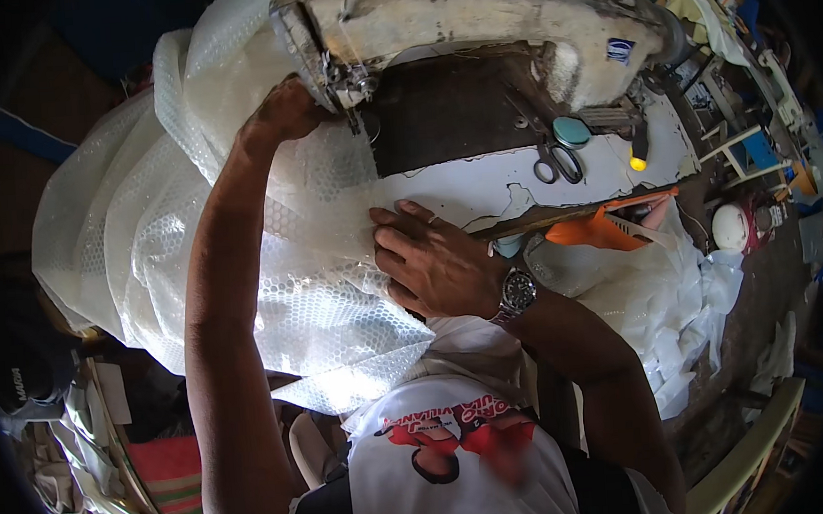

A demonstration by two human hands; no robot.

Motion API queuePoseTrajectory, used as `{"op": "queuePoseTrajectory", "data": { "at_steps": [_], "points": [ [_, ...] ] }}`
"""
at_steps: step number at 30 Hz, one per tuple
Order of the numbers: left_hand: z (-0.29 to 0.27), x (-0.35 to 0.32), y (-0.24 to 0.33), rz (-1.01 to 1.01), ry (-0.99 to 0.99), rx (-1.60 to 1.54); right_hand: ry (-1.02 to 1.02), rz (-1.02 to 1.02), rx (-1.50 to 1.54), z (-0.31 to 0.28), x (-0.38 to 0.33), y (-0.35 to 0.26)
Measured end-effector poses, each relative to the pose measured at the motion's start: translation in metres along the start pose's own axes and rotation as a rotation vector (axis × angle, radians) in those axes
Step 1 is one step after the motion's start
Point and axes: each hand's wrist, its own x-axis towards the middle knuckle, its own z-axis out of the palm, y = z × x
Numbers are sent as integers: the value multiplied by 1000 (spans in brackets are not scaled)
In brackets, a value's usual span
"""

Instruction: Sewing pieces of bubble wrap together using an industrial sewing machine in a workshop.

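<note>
The fingers (407,221) of the right hand (436,265) lie spread and flat on top of the bubble wrap sheet (280,265), pressing it down against the edge of the tabletop (483,189); nothing is pinched between them. A wristwatch (517,291) sits on that wrist. The left hand (282,112) reaches forward to the needle area of the sewing machine (472,18), its knuckles up and its fingers curled under onto the wrap just beside the presser foot (353,105); whether they grip the sheet cannot be told, since they are hidden beneath the hand. The bubble wrap runs under both hands, from the needle back toward the person's lap, and billows in a large heap off the left side of the tabletop. Farther right on the chipped white tabletop lie black-handled scissors (556,160), a round teal tin (571,131) just beyond them, and a small yellow-tipped tool (638,154). An orange plastic piece (598,229) hangs at the tabletop's near edge, above crumpled clear plastic (660,308).
</note>
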Motion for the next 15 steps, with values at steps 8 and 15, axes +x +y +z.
{"op": "queuePoseTrajectory", "data": {
  "at_steps": [8, 15],
  "points": [
    [12, -21, 19, 74, 245, 339, -74, 11, 74, -6, 7, 5],
    [7, -18, 29, 77, 252, 385, -107, 36, 54, -8, 10, 6]
  ]
}}
